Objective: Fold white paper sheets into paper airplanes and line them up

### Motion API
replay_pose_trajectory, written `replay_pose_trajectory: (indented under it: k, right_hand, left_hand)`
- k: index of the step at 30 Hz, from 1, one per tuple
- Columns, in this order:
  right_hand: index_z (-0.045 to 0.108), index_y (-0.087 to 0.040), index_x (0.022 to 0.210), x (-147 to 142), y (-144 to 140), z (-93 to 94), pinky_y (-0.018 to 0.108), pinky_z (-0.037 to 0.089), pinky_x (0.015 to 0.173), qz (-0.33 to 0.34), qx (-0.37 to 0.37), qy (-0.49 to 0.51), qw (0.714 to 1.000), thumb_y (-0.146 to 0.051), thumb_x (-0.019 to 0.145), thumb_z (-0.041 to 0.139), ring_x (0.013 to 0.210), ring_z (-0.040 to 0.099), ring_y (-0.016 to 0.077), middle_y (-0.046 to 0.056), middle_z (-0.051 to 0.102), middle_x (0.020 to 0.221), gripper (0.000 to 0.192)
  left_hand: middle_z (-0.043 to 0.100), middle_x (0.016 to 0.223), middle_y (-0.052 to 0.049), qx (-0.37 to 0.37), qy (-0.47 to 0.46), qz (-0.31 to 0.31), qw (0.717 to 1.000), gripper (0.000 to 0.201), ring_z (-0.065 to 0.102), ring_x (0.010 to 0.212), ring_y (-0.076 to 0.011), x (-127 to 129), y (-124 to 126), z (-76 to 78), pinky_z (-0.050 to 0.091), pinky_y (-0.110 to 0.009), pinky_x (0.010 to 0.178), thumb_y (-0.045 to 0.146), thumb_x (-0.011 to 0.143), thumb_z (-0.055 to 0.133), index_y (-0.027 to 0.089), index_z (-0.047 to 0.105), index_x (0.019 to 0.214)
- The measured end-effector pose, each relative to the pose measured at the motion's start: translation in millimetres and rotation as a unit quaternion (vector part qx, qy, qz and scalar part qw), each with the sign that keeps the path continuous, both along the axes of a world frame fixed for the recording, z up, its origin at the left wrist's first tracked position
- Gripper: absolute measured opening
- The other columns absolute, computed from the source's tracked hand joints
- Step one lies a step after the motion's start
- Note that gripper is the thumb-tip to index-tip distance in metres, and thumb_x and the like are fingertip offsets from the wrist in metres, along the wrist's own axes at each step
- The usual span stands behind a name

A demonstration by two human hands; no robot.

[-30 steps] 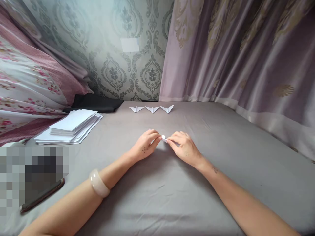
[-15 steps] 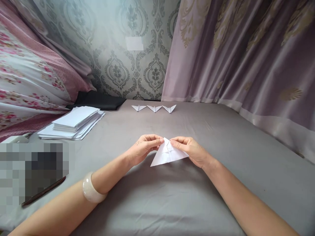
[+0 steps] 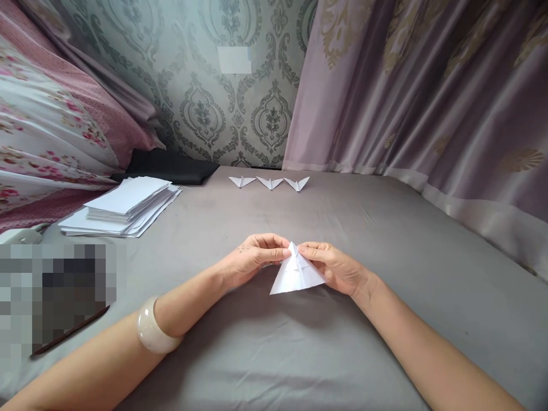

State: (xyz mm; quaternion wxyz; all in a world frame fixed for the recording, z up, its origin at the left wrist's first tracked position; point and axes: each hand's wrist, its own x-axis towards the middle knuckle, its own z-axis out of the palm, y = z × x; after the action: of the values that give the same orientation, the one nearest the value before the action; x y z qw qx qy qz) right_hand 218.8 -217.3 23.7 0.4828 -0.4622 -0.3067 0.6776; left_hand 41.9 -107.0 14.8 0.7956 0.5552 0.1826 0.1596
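Observation:
A white folded sheet of paper (image 3: pixel 297 277), roughly triangular with its point away from me, is held between both hands above the grey cloth. My left hand (image 3: pixel 257 260) pinches it near the tip from the left, thumb on top. From the right, my right hand (image 3: pixel 331 264) grips its upper right edge, with the thumb on top and the other fingers partly hidden under the paper. Crease lines and a small folded flap show near the middle. A pale bangle (image 3: pixel 154 328) circles my left forearm.
Three folded paper planes (image 3: pixel 270 182) stand in a row at the far side of the grey cloth (image 3: pixel 377 228). A stack of white paper (image 3: pixel 128 200) lies at left, before a black folded cloth (image 3: pixel 171 166). A blurred-out dark object (image 3: pixel 71 302) is at lower left. Curtains (image 3: pixel 363 103) hang at right.
The paper's tip is now folded into a narrower point, and the sheet has shifted slightly right. Both hands keep hold of it. The camera view has tipped a little downward.

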Motion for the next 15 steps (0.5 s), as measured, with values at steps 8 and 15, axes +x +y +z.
replay_pose_trajectory:
  k: [8, 15]
  right_hand:
    - [0.069, -0.014, 0.08, -2.9, 2.4, -7.0, 0.022, 0.042, 0.063, 0.043, -0.019, 0.051, 0.998, -0.038, 0.076, 0.076, 0.067, 0.056, 0.0091, 0.0, 0.062, 0.073, 0.025]
    - [0.069, -0.016, 0.08, -5.7, -0.2, -10.1, 0.02, 0.04, 0.062, 0.072, -0.03, 0.103, 0.992, -0.035, 0.074, 0.078, 0.066, 0.055, 0.0077, -0.001, 0.06, 0.072, 0.022]
  left_hand:
    - [0.062, 0.08, 0.001, -0.013, -0.037, -0.02, 0.999, 0.018, 0.054, 0.074, -0.0094, 0.4, -2.4, 1.6, 0.04, -0.023, 0.071, 0.021, 0.072, 0.079, 0.019, 0.07, 0.087]
    - [0.067, 0.086, -0.001, -0.016, -0.034, -0.044, 0.998, 0.014, 0.058, 0.082, -0.0129, 0.0, -3.6, -0.4, 0.042, -0.027, 0.079, 0.021, 0.073, 0.078, 0.02, 0.073, 0.085]
